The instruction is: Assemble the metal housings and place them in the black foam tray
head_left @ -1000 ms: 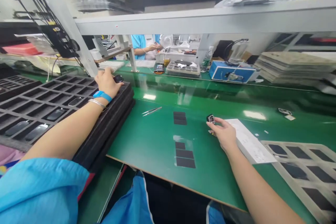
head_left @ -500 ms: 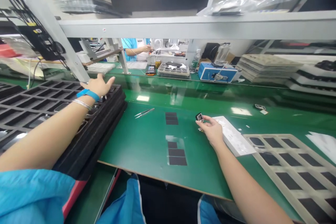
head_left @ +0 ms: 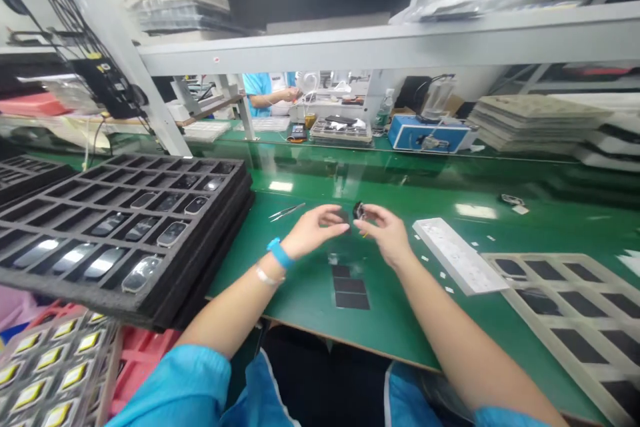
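My right hand (head_left: 387,233) is closed on a small dark watch case (head_left: 359,211), pinched between thumb and fingers, with metallic parts showing inside it. Facing it from the left, my left hand (head_left: 317,228) has curved fingers with thumb and fingertips apart and nothing visible between them. A narrow gap separates it from the case. Below both hands, a clear sheet with black rectangular pads (head_left: 351,300) lies on the green mat. Metal tweezers (head_left: 287,212) rest beyond my left wrist. To the right of my right hand is a long white block (head_left: 457,257).
A stacked black foam tray (head_left: 210,240) at left holds several watch-like pieces. Below it, another tray carries yellow-topped parts (head_left: 50,373). A beige pocketed tray (head_left: 560,285) lies at right. Across the bench are a blue box (head_left: 427,133) and a co-worker's hand (head_left: 290,95).
My left hand has come from the foam tray to the middle, close to my right hand. The right hand keeps the watch case and has moved slightly left, away from the white block.
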A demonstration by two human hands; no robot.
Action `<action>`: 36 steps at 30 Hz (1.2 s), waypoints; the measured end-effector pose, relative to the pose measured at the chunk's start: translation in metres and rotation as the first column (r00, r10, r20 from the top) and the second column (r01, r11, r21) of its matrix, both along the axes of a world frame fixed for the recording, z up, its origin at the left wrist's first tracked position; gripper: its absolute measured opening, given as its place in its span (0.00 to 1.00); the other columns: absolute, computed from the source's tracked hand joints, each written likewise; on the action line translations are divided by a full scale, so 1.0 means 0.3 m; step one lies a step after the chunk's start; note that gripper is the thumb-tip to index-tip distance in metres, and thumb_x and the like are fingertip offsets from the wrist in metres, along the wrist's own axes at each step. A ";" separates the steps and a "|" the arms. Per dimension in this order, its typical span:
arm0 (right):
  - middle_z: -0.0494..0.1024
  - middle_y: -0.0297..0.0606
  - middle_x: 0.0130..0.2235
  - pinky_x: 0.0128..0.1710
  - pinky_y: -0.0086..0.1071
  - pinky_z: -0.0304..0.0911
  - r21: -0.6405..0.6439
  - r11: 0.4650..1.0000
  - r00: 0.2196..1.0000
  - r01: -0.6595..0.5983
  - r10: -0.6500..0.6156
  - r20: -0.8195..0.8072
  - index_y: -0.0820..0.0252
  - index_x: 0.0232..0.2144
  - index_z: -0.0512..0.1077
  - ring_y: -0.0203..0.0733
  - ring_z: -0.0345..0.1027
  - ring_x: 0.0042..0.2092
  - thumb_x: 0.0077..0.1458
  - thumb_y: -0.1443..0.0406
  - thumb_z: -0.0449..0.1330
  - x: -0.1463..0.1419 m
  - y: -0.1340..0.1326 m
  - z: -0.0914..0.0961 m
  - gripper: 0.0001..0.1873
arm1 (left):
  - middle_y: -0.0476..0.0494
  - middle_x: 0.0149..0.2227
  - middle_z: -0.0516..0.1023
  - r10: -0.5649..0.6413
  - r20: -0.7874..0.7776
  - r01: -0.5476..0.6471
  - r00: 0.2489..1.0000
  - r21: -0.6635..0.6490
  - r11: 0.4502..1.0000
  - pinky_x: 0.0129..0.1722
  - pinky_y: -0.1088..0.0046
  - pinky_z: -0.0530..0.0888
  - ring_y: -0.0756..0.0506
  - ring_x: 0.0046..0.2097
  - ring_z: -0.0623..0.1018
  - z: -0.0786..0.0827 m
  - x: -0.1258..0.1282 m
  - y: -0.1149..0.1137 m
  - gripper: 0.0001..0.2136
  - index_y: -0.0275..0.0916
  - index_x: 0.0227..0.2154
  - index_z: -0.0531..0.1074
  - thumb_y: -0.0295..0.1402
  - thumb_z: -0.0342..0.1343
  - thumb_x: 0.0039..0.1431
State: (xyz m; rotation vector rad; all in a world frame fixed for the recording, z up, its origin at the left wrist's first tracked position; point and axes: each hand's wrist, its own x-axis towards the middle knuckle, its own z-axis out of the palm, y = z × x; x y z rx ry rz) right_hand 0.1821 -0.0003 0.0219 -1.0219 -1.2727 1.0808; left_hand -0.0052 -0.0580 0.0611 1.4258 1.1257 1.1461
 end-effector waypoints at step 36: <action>0.81 0.39 0.36 0.46 0.42 0.68 0.685 0.728 0.741 -0.018 -0.451 0.498 0.56 0.31 0.76 0.44 0.74 0.39 0.61 0.64 0.57 0.001 -0.061 -0.072 0.09 | 0.48 0.35 0.77 -0.014 0.713 0.293 0.701 -0.271 0.917 0.47 0.58 0.76 0.48 0.37 0.78 -0.220 0.127 0.097 0.26 0.37 0.35 0.72 0.32 0.76 0.30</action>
